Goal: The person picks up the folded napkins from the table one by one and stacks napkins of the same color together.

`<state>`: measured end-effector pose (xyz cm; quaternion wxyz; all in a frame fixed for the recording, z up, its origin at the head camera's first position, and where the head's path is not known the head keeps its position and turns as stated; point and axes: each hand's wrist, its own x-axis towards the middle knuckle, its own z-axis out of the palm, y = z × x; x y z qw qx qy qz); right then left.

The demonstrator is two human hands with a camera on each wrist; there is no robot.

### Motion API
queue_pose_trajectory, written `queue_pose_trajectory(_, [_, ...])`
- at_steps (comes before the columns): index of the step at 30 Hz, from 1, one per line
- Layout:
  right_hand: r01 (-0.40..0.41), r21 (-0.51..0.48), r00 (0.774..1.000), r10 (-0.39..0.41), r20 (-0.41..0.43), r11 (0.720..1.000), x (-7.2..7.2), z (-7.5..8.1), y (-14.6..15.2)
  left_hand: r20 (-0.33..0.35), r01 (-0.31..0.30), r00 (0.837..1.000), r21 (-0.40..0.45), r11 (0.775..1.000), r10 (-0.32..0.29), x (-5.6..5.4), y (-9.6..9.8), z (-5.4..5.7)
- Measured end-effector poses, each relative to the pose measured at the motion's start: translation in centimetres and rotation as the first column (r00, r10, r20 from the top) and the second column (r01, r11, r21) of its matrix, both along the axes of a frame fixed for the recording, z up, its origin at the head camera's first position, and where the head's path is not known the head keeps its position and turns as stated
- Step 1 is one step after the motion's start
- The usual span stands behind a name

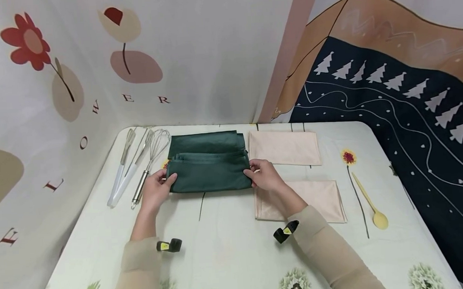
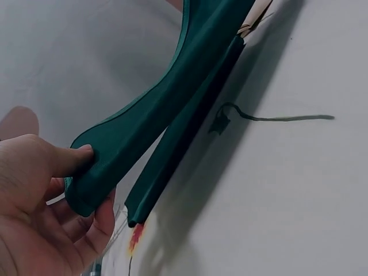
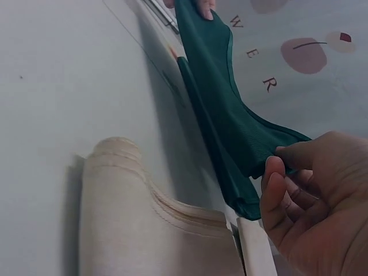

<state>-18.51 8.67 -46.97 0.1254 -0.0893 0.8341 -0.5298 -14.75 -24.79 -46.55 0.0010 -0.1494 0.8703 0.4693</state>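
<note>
My left hand (image 1: 156,190) and right hand (image 1: 267,174) pinch the two ends of a folded dark green cloth (image 1: 209,174), thumbs on its near face. In the left wrist view it is raised off the table, sagging between the hands. Behind and below it a second folded green cloth (image 1: 204,142) lies flat; the held one overlaps it in the head view. Beside my right hand are two folded pale pink cloths, a far one (image 1: 284,147) and a near one (image 1: 315,197), the latter partly under my right forearm.
White-handled tongs (image 1: 120,184) and a wire whisk (image 1: 142,186) lie at the table's left. A yellow spoon (image 1: 379,220) lies to the right. The pale tablecloth (image 1: 220,248) has printed flowers, and hanging printed fabric (image 1: 212,67) encloses the far side.
</note>
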Motion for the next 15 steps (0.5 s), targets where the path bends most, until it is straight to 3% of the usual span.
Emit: queue_pose_trajectory(15, [0.05,0.014,0.998,-0.05,-0.034,0.999,-3.4,-0.1,-0.4,-0.049,-0.014,0.999,-0.009,1.0,0.014,-3.6,0.2,0.1])
